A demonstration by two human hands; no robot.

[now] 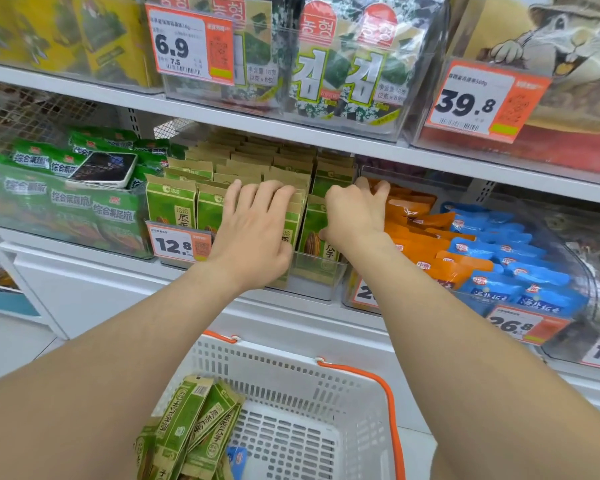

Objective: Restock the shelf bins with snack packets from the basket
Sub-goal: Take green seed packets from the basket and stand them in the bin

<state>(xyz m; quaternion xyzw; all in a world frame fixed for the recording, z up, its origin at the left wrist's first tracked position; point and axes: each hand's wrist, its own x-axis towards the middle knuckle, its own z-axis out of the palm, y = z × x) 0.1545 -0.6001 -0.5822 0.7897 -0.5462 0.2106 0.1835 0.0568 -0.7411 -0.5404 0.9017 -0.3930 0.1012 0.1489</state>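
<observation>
Both hands are up in the shelf bin (321, 271) — left hand (257, 233) grasping an upright green packet (290, 223), right hand (355, 213) steadying the next row — with more green packets (187, 431) lying flat in the basket (326, 386) directly below

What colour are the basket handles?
Orange handles on a white basket; head view.

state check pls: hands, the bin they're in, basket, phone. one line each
left hand: fingers curled over the tops of the green-and-tan packets, gripping them
right hand: fingers curled into the bin's right side; what they hold is hidden
clear bin: nearly full, packets upright in rows
basket: on the floor, handles down, a few green packets left
phone: lying flat atop the green bags, screen up
</observation>
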